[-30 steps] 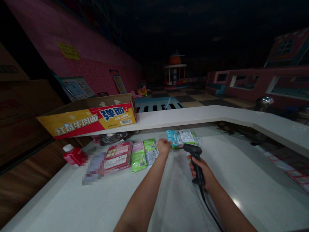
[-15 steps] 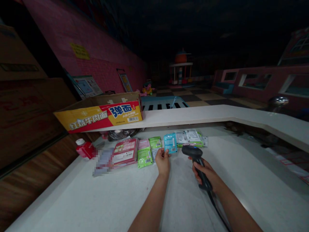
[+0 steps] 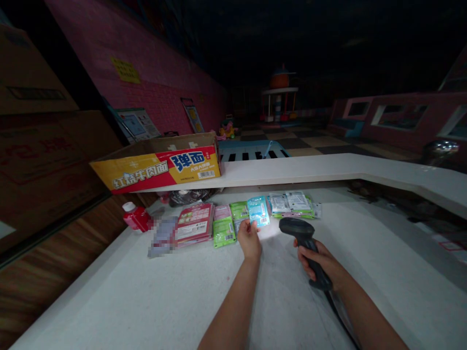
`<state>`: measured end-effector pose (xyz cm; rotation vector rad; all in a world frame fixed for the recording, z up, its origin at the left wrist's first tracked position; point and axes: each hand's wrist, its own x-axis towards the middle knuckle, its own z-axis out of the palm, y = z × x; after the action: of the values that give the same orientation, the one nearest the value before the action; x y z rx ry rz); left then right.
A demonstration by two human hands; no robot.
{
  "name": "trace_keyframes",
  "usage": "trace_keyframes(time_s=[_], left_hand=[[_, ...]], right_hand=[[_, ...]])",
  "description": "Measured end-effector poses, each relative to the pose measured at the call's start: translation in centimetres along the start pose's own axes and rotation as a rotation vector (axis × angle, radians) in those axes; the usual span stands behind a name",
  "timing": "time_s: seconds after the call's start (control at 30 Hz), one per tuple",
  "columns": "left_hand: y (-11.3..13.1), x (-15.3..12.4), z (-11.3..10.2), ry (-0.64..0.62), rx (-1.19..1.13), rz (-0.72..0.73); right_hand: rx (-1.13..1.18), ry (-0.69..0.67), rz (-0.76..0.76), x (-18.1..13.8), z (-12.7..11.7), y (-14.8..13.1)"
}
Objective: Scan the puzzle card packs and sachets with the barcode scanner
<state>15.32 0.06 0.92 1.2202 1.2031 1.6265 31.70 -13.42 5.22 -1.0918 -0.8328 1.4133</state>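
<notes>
My left hand (image 3: 249,238) pinches a small light-blue packet (image 3: 258,211) and holds it up just above the white counter (image 3: 182,301). My right hand (image 3: 321,261) grips a black handheld barcode scanner (image 3: 301,232) by its handle, head turned toward the packet. A patch of light falls on the counter under the packet. Behind it lies a small pile of white and green packets (image 3: 292,203). To the left lie green packets (image 3: 229,224) and a red-and-pink pack (image 3: 194,224).
A raised white ledge (image 3: 310,170) runs behind the counter and bears an open yellow-and-red noodle carton (image 3: 160,167). A red bottle with a white cap (image 3: 135,217) lies at the counter's left end. The scanner's cable trails past my right arm. Dim play area beyond.
My left hand lifted the blue packet off the pile at the back and drew it left and nearer, in front of the scanner. The scanner now lights the counter.
</notes>
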Motion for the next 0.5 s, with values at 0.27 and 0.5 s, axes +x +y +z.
trace_keyframes(time_s=[0.27,0.5], left_hand=[[0.1,0.0,0.0,-0.048,-0.002,-0.018],[-0.2,0.1,0.1,-0.054,-0.159,-0.093]], right_hand=[[0.077,0.023,-0.026,0.6,-0.3,0.1],[0.126,0.096,-0.049,1.3,-1.1,0.5]])
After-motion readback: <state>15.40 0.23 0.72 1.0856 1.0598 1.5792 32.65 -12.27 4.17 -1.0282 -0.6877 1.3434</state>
